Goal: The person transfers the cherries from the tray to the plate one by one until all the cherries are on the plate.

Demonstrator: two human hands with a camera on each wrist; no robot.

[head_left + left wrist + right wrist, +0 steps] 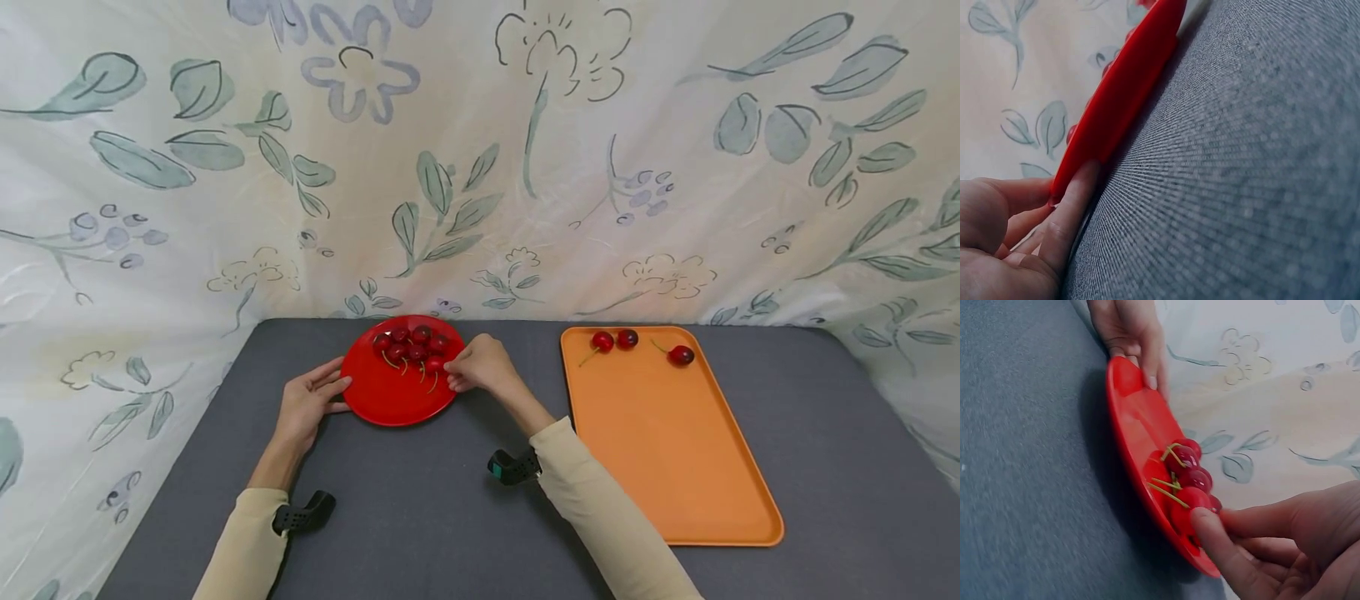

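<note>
A red plate [390, 402] stands at the table's far side, with several dark red cherries [417, 337] grouped toward its back and right, some with green stems. At the plate's left edge my left hand [303, 407] pinches the rim, thumb on top and fingers below; the left wrist view shows the fingers [1075, 194] right at the rim. My right hand [483, 363] is over the plate's right edge. Between its thumb and forefinger it pinches a bright red cherry [1195, 498], whose stem points away from the fingertips.
To the right lies an orange tray [667, 450] with a low rim; three cherries [627, 338] rest near its far edge. A grey cloth [420, 517] covers the table. Behind hangs a white curtain [465, 108] with leaf and flower prints. The right forearm crosses the tray's near left corner.
</note>
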